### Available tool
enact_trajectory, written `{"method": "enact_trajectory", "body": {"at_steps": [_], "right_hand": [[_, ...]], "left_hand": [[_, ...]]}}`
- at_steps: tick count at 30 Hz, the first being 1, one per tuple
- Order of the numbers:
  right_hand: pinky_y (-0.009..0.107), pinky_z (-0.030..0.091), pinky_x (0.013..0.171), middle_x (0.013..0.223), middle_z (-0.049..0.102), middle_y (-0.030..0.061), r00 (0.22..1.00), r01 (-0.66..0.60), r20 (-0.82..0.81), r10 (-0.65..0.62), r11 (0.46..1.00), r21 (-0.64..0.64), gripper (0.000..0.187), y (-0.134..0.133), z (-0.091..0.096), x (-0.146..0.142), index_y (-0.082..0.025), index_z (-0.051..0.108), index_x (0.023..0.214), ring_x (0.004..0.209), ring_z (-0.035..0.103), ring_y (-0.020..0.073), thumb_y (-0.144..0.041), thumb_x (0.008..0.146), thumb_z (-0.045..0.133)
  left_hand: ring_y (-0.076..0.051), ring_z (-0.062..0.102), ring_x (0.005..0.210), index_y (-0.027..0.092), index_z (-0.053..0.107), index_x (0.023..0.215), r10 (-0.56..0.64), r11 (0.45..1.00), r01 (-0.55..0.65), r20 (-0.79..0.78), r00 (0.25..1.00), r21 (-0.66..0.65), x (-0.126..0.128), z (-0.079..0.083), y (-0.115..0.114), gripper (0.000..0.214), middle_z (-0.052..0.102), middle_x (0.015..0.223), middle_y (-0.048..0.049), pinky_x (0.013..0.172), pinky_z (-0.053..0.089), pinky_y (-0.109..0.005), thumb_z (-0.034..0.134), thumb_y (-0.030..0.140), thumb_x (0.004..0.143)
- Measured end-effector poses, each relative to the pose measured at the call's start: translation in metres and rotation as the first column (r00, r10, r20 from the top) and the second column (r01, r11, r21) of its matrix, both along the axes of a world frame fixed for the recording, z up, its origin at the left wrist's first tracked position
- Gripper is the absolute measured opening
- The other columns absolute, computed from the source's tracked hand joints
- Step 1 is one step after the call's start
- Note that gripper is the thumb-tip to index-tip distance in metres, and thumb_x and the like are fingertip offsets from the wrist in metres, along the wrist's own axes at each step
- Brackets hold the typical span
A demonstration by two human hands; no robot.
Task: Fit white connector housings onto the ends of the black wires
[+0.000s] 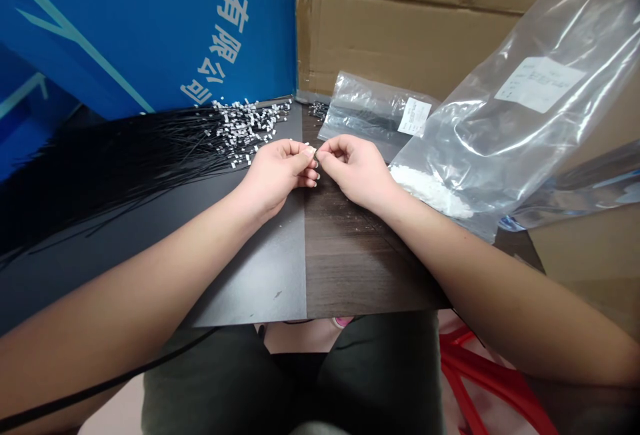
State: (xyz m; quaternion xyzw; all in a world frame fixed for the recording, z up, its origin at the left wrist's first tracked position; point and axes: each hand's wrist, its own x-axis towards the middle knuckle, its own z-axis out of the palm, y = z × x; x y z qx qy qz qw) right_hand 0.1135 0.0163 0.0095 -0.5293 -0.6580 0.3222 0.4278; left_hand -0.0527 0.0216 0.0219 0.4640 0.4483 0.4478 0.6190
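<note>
Both hands meet over the middle of the table, fingertips almost touching. My left hand (283, 172) is closed in a pinch, thumb against forefinger, with a tiny pale piece at the tips that is too small to name. My right hand (357, 168) also pinches, its thumb and forefinger pressed together just beside the left fingertips; what they hold, if anything, is hidden. Left of my hands lies a big bundle of black wires (115, 148) with small white connectors (240, 125) on their ends. By my right wrist, a clear plastic bag (500, 135) contains many small white pieces (433, 188).
A smaller clear bag (373, 108) with a white label lies behind my right hand, dark wire ends (317, 110) beside it. A blue printed panel (150, 28) and a cardboard box (400, 28) stand behind. A grey mat (250, 275) covers the table's left part.
</note>
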Motion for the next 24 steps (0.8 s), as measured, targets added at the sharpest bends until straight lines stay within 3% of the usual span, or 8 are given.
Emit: {"method": "enact_trajectory", "body": {"at_steps": [24], "right_hand": [[0.033,0.048,0.077,0.089,0.075,0.0021,0.999,-0.019,0.046,0.020,1.000,-0.015,0.007,-0.0003,0.0004,-0.0007,-0.020,0.068,0.090,0.077,0.064,0.0167,-0.023,0.095,0.064]], "left_hand": [[-0.008,0.058,0.058,0.016,0.062,0.078,-0.010,1.000,0.010,0.035,0.999,-0.013,-0.0003,0.0020,-0.0003,0.019,0.064,0.069,0.0006,0.061,0.055,-0.022,0.071,0.008,0.094]]}}
